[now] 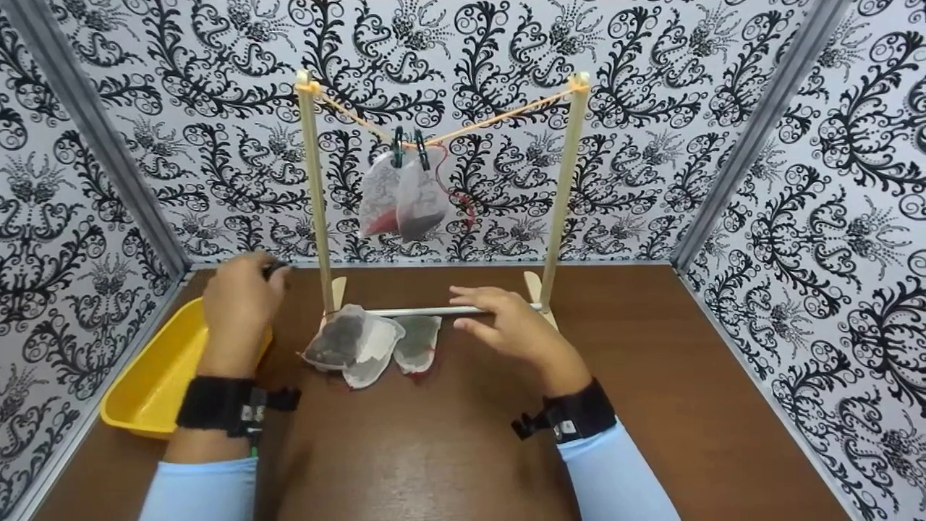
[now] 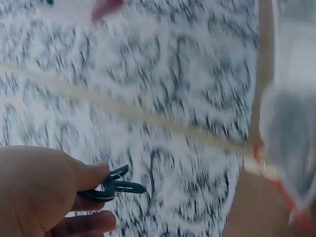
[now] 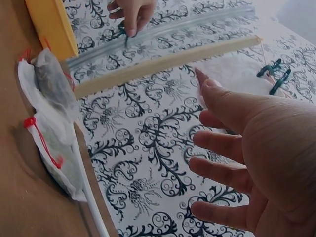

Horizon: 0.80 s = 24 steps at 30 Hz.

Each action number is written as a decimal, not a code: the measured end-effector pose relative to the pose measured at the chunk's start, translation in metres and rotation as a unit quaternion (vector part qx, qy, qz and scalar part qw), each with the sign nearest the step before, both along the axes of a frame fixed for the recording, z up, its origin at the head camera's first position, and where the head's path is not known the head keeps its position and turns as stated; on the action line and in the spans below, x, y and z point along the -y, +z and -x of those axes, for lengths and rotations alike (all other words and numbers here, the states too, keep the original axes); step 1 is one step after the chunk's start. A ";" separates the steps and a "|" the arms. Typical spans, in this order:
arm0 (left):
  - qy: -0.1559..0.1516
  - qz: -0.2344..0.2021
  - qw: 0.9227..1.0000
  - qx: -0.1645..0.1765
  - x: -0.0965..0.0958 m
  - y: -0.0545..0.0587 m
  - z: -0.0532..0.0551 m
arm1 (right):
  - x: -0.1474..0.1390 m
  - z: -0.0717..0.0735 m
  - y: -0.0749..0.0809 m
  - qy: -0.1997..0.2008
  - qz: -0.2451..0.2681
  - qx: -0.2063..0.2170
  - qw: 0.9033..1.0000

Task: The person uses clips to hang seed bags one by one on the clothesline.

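Observation:
My left hand [image 1: 242, 300] is raised above the yellow tray's far end and pinches a dark green clothespin [image 2: 111, 187] between thumb and fingers. With fingers spread and nothing in it, my right hand [image 1: 517, 325] hovers by the white bar [image 1: 434, 311] at the foot of the wooden stand. Two white mesh drawstring bags [image 1: 423, 202] hang from the orange cord [image 1: 506, 117] on green clothespins [image 3: 280, 81], one with red contents, the other dark. Three more filled mesh bags [image 1: 418, 344] lie on the table between my hands, one overlapping another; red strings show on them.
A yellow tray [image 1: 137, 394] stands at the left, partly behind my left forearm. The stand's two wooden posts [image 1: 566, 188] rise at the back, with the cord sagging between them. Patterned walls [image 1: 817, 217] enclose the brown table [image 1: 651, 405] at the back and sides.

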<state>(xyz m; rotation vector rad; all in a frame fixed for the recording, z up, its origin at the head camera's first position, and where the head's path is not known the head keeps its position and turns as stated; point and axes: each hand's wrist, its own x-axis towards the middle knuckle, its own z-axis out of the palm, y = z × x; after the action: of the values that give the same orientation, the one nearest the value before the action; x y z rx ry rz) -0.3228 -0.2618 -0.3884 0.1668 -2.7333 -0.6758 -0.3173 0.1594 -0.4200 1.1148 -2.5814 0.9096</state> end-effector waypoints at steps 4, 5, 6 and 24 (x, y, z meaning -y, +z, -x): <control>-0.033 -0.086 0.994 -0.058 -0.043 -0.005 -0.001 | -0.005 0.003 0.001 -0.016 0.013 -0.005 1.000; -0.043 -0.114 0.990 -0.072 -0.055 -0.008 0.000 | -0.006 0.003 0.001 -0.026 0.014 -0.007 1.000; -0.053 -0.148 0.984 -0.085 -0.067 -0.010 0.000 | -0.007 0.004 0.001 -0.035 0.015 -0.008 0.999; -0.214 -0.418 0.881 -0.053 -0.201 -0.029 -0.007 | -0.014 0.004 0.003 -0.059 0.102 -0.067 0.991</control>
<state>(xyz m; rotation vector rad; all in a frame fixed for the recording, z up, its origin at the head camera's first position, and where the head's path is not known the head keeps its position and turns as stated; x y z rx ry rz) -0.3157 -0.0608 -0.4174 -0.2900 -2.1903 -1.8905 -0.3214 0.1730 -0.4173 0.9234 -2.3564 1.0071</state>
